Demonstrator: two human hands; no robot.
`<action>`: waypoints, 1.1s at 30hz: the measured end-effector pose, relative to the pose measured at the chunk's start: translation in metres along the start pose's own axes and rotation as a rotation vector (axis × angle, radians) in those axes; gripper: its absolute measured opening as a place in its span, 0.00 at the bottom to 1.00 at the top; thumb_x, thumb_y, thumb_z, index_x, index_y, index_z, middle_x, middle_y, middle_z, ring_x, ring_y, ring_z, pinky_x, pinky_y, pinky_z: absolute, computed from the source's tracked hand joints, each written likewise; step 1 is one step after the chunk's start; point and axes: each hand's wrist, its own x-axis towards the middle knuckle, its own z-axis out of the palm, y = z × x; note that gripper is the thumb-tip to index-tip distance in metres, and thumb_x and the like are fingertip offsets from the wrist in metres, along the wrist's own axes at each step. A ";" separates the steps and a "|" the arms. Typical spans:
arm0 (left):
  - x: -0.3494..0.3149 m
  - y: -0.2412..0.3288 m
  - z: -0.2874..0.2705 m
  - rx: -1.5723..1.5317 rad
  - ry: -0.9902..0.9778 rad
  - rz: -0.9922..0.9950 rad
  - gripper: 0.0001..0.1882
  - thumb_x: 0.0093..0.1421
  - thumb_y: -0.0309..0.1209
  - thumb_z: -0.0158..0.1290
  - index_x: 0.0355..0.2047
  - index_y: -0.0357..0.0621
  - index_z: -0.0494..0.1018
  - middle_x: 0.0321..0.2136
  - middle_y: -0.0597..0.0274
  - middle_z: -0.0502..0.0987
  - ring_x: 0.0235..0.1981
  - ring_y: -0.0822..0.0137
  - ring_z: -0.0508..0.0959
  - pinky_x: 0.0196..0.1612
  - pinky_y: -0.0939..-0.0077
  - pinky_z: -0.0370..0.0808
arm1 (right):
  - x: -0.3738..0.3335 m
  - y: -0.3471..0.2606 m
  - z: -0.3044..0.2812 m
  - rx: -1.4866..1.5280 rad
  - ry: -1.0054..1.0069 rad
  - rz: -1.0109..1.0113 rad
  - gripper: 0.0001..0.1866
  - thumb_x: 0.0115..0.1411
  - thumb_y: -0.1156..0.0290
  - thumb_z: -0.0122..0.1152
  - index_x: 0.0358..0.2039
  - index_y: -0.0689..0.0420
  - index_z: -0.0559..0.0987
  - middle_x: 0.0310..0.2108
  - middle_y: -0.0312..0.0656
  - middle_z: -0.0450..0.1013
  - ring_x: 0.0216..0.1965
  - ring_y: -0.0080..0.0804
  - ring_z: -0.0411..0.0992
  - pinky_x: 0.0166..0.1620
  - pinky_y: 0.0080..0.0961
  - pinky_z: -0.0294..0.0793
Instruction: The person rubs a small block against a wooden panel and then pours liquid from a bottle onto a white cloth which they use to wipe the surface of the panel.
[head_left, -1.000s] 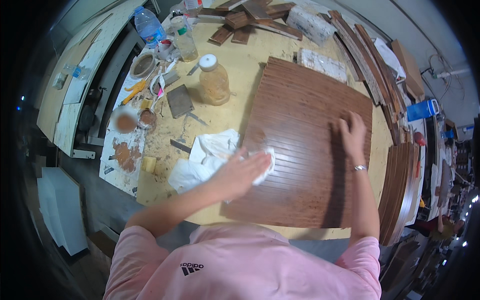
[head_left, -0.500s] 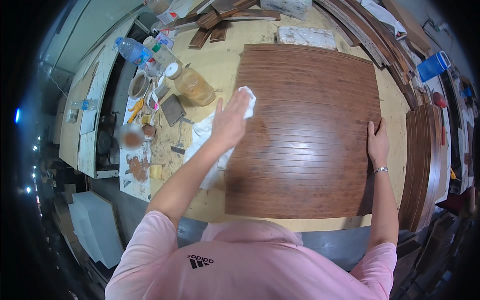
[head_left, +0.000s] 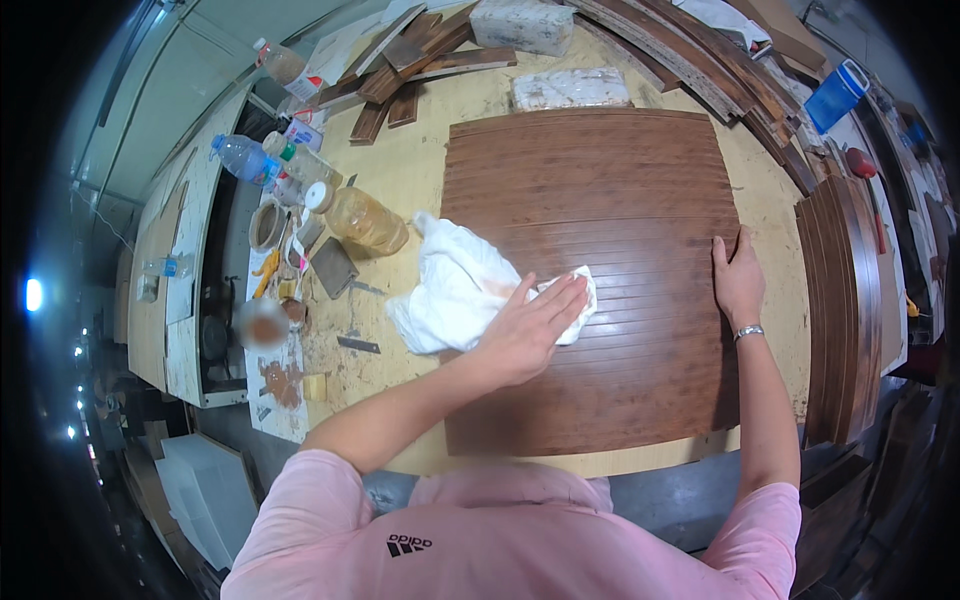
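Observation:
A large brown wooden panel [head_left: 610, 380] with many narrow grooves across it lies flat on the workbench in front of me. My left hand [head_left: 532, 328] presses a white cloth [head_left: 455, 280] onto the panel left of its middle, fingers together over the bunched end. The loose part of the cloth trails over the panel's left edge onto the bench. At the panel's right edge my right hand [head_left: 738, 280] grips the rim, thumb on the top face; the undersides of its fingers are hidden.
Left of the panel stand a jar of yellowish liquid [head_left: 365, 222], a blue-tinted bottle [head_left: 240, 158] and a flat dark block [head_left: 333, 266]. Wood strips [head_left: 410, 60] and a wrapped white block [head_left: 570, 90] lie beyond it. Stacked brown slats [head_left: 835, 310] stand at the right.
My left hand has swept the cloth from the panel's left edge rightward and nearer to me. More of the cloth now lies over the panel. My right hand keeps its place on the edge.

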 end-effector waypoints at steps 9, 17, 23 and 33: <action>0.006 -0.084 -0.057 0.305 -0.049 -0.153 0.35 0.58 0.20 0.49 0.67 0.56 0.62 0.69 0.67 0.61 0.72 0.59 0.55 0.70 0.36 0.41 | -0.004 -0.003 -0.001 0.044 0.037 -0.019 0.36 0.66 0.47 0.50 0.65 0.60 0.63 0.54 0.58 0.72 0.50 0.57 0.74 0.53 0.46 0.74; 0.148 -0.042 -0.004 0.158 0.002 0.080 0.34 0.59 0.20 0.48 0.66 0.57 0.64 0.69 0.70 0.61 0.72 0.64 0.55 0.72 0.38 0.40 | -0.004 -0.018 -0.004 0.013 0.013 -0.011 0.35 0.65 0.49 0.51 0.65 0.60 0.63 0.51 0.58 0.74 0.47 0.55 0.76 0.49 0.46 0.76; 0.159 -0.040 -0.043 0.256 -0.199 0.079 0.30 0.59 0.20 0.49 0.62 0.57 0.71 0.65 0.73 0.68 0.70 0.63 0.59 0.71 0.37 0.40 | -0.003 -0.004 -0.008 0.023 -0.026 0.037 0.35 0.66 0.49 0.50 0.65 0.61 0.62 0.51 0.56 0.74 0.46 0.54 0.76 0.48 0.45 0.77; 0.297 0.029 0.042 0.135 -0.053 0.278 0.29 0.59 0.24 0.50 0.62 0.54 0.70 0.64 0.67 0.68 0.70 0.61 0.60 0.71 0.36 0.42 | 0.001 -0.011 -0.010 0.156 -0.123 0.079 0.24 0.67 0.59 0.48 0.54 0.66 0.67 0.45 0.57 0.75 0.45 0.56 0.75 0.48 0.48 0.75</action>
